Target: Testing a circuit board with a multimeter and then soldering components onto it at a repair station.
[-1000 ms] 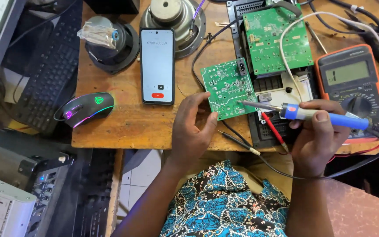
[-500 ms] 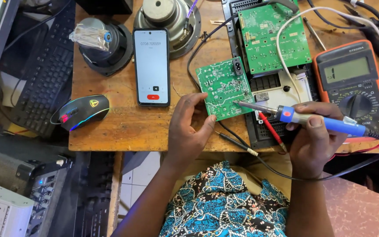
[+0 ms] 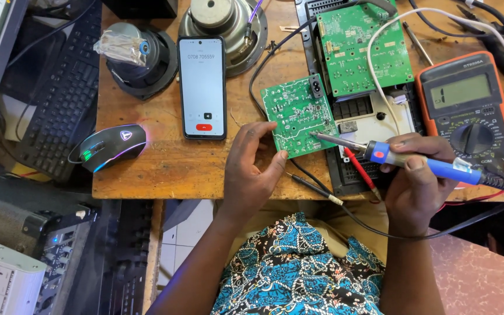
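A small green circuit board (image 3: 297, 114) lies on the wooden table (image 3: 147, 169). My left hand (image 3: 251, 166) steadies its lower left corner with the fingertips. My right hand (image 3: 416, 181) grips a blue-handled soldering iron (image 3: 415, 163), whose metal tip touches the board's right side. A red probe (image 3: 358, 169) and a black probe (image 3: 313, 185) lie just below the board.
A larger green board (image 3: 364, 48) rests on a black chassis (image 3: 351, 175). An orange multimeter (image 3: 471, 108) sits right. A lit phone (image 3: 202, 86), two loudspeakers (image 3: 141, 61) (image 3: 224, 26), a glowing mouse (image 3: 112, 146) and a keyboard (image 3: 59, 99) lie left.
The view has shifted slightly. My hands keep the same hold on the board and the soldering iron, with the tip staying at the board's right side.
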